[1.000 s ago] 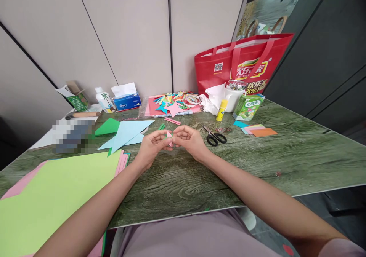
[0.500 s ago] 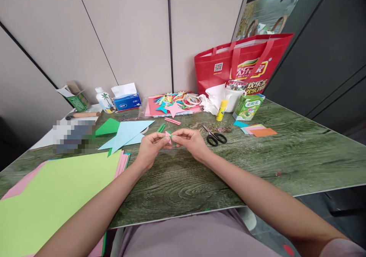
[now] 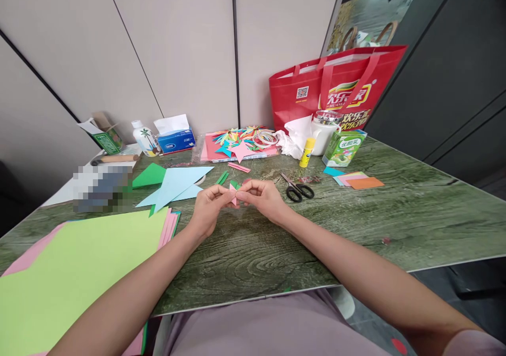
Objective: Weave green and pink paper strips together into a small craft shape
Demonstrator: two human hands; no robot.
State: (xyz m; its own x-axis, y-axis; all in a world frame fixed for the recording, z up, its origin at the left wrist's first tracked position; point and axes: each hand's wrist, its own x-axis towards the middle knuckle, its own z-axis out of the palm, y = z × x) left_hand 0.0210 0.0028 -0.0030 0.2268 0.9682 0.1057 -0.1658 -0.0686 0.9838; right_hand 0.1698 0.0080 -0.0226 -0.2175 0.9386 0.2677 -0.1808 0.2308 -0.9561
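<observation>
- From my remote seat I see the left hand pinching a small pink and green folded paper piece between thumb and fingers.
- The right hand grips the same piece from its other side, thumb and fingertips closed on it; the two hands nearly meet there.
- I make out the piece between the fingertips, over the near-middle of the wood-grained table; the fingers hide part of it, so I cannot tell its full shape.
- Just beyond the hands I have green folded strips and pink folded strips.
- Right of the right hand lie black-handled scissors, blades slightly apart, pointing away from me.
- Left of the left hand I see light blue folded paper, with a stack of coloured paper sheets nearer me.
- Farther back, a yellow glue stick stands upright beside a white mug.
</observation>
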